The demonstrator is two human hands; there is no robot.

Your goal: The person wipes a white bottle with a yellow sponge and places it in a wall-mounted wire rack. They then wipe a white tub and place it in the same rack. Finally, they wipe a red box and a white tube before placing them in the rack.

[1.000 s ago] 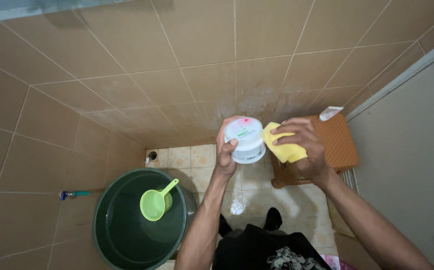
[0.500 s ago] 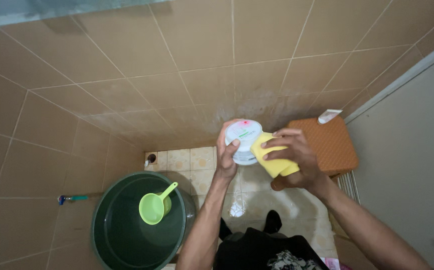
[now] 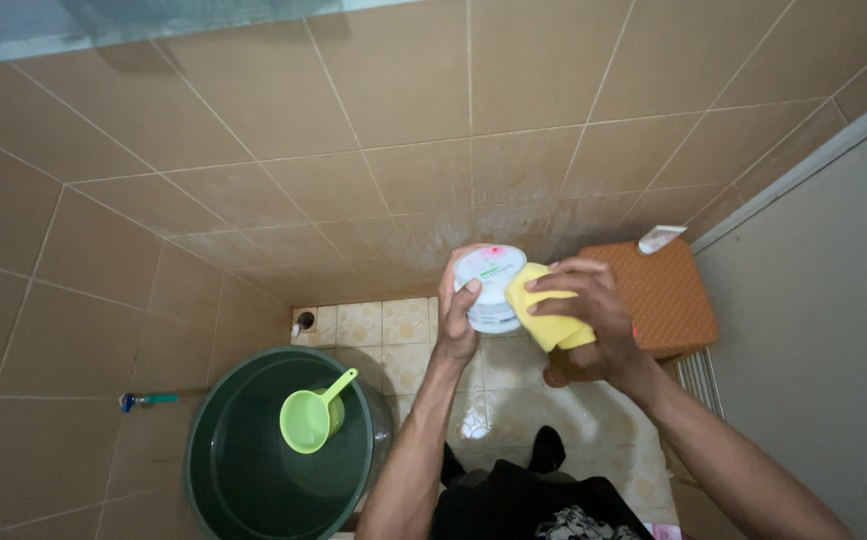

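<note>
1. A small tap (image 3: 144, 400) with a blue and teal handle sticks out of the tiled wall (image 3: 254, 130) at the far left, just above floor level.
2. A dark green basin (image 3: 279, 450) stands on the floor in the left corner, against that wall. A light green dipper (image 3: 311, 417) sits inside it, its handle pointing up and to the right toward the basin's rim.
3. A round drain fitting (image 3: 303, 321) shows at the foot of the wall, on the patterned floor tiles (image 3: 394, 325) just beyond the basin.
4. The left hand (image 3: 461, 310) holds a white round tub (image 3: 491, 288) in the air above the floor, in the middle of the view. The fingers are clamped around its side, the thumb pressed on the near edge of the lid.
5. The right hand (image 3: 584, 315) grips a folded yellow cloth (image 3: 544, 312), fingers closed over it, and presses the cloth against the right side of the tub. Cloth and tub are touching.
6. Behind the right hand stands an orange-brown plastic stool (image 3: 669, 295), near the right wall. A small white tube (image 3: 661, 239) lies on its far right corner.
7. The person's dark clothing (image 3: 524, 505) fills the bottom edge between the two forearms.
</note>
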